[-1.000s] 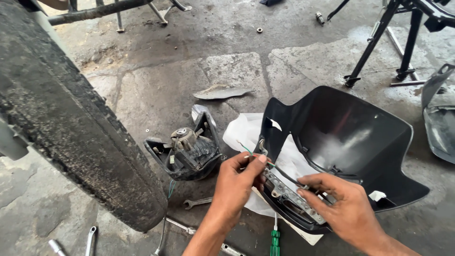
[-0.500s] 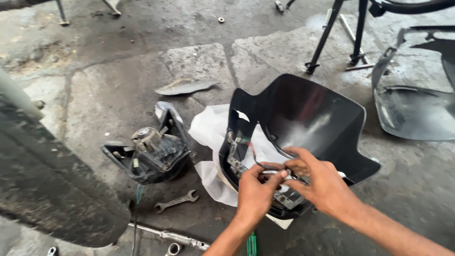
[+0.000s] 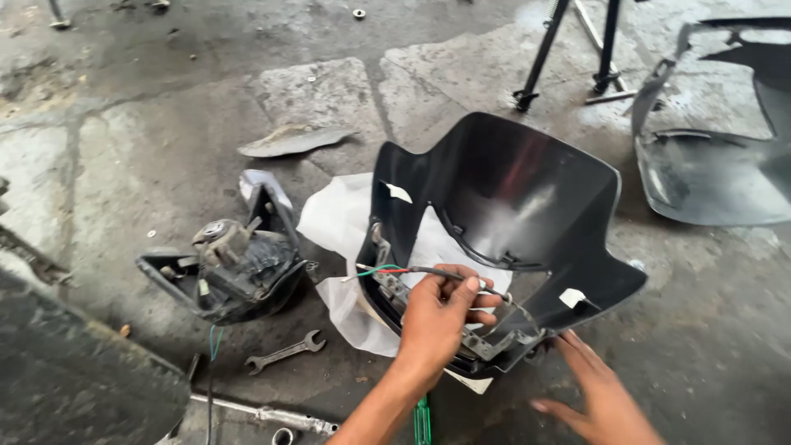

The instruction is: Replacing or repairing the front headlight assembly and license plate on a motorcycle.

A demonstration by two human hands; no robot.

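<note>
Listing left to right: headlamp unit (image 3: pixel 235 268) on the floor; spanner (image 3: pixel 284 352); left hand (image 3: pixel 437 317), fingers pinched on the cable (image 3: pixel 428 271) over the black fairing (image 3: pixel 503 214) (we keep it slack, judging best); right hand (image 3: pixel 597 395) spread, holding nothing.

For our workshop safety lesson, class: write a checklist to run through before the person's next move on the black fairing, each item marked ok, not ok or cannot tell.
1. Left hand grips the thin black cable with red and green wire ends: ok.
2. Right hand free, open over the cracked concrete floor: ok.
3. Glossy black plastic fairing rests on white plastic sheet: ok.
4. Small steel open-ended spanner within sight: ok.
5. Wire ends undamaged: cannot tell.
</note>
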